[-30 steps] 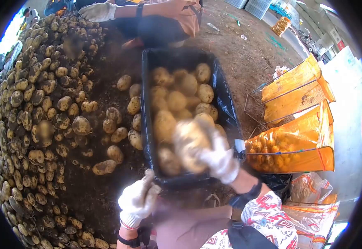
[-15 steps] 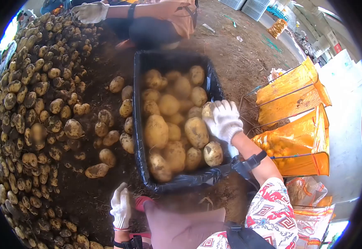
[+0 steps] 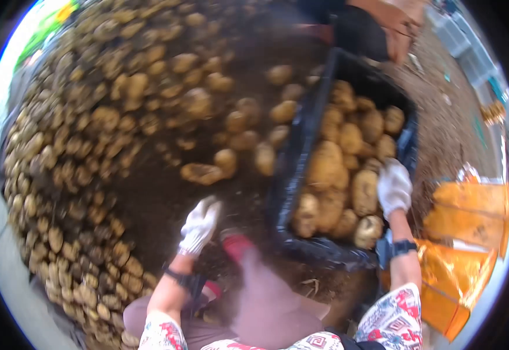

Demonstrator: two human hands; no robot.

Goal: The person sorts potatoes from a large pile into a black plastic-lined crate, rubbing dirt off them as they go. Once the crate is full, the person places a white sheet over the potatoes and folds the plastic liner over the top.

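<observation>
My right hand (image 3: 394, 188), in a white knit glove, is inside the right side of a black-lined crate (image 3: 301, 244). Its fingers are bent against a potato (image 3: 373, 165), partly covered by the glove. Several large potatoes (image 3: 327, 166) fill the crate around it. My left hand (image 3: 199, 224), gloved in white too, hovers over the dirt left of the crate. Its fingers are stretched out with nothing visible in them. Closest to it lies a long potato (image 3: 202, 173) on the ground, beside a rounder potato (image 3: 225, 163). Motion blurs the view.
A big heap of soil-covered potatoes (image 3: 85, 157) spreads across the left. Orange mesh bags (image 3: 461, 274) stand at the right, near the crate. Another person's leg (image 3: 359, 32) is just beyond the crate. Grey plastic crates (image 3: 461, 38) stand at the far right.
The view has swung left, so the crate appears farther right and tilted. My left hand has moved up and forward toward the loose potatoes. My right hand stays at the same spot in the crate.
</observation>
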